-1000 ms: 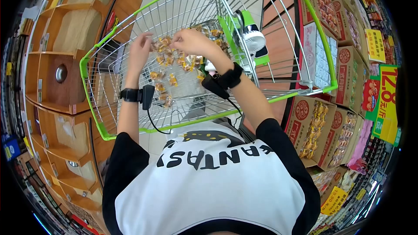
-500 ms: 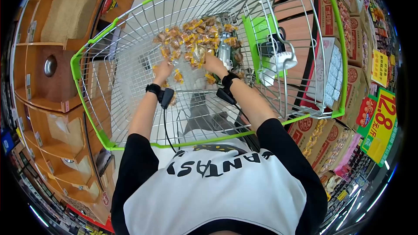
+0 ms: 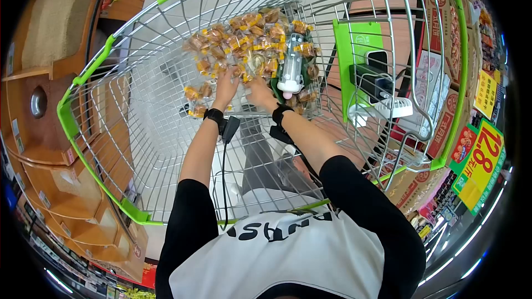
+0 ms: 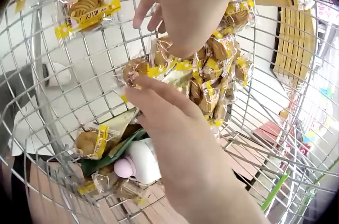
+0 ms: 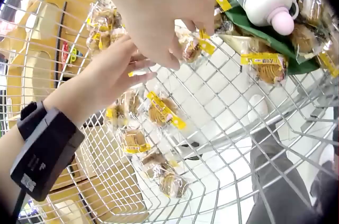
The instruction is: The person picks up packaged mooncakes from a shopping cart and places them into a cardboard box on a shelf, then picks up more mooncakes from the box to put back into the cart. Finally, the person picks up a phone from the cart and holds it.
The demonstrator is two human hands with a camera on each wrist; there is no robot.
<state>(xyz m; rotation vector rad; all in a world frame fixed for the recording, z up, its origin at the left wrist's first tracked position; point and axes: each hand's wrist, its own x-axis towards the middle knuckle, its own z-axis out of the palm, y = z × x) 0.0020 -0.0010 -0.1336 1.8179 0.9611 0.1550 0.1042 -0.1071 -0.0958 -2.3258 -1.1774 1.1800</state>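
In the head view, my left hand (image 3: 226, 89) and right hand (image 3: 259, 92) are side by side at the near edge of a heap of wrapped pastries (image 3: 238, 41) in the cart. The left fingers are loosely extended and hold nothing, as the right wrist view shows for that left hand (image 5: 108, 70). My right hand (image 5: 159, 17) has thumb and fingers at a wrapped pastry (image 5: 189, 46), seemingly pinching it. In the left wrist view, this right hand (image 4: 183, 150) has fingertips on the pastry (image 4: 135, 69), below my left hand (image 4: 185, 6).
A clear bottle with a white and pink top (image 3: 291, 66) lies right of the heap. Loose pastries (image 3: 194, 94) lie left of the hands. The cart's green rim (image 3: 67, 116) surrounds the basket; a white fan (image 3: 394, 107) hangs at its right. Wooden shelves (image 3: 41, 133) stand left.
Both hands have come closer together at the heap's near edge. The pastries are gathered more tightly toward the cart's right than a second ago, and the bottle shows more fully.
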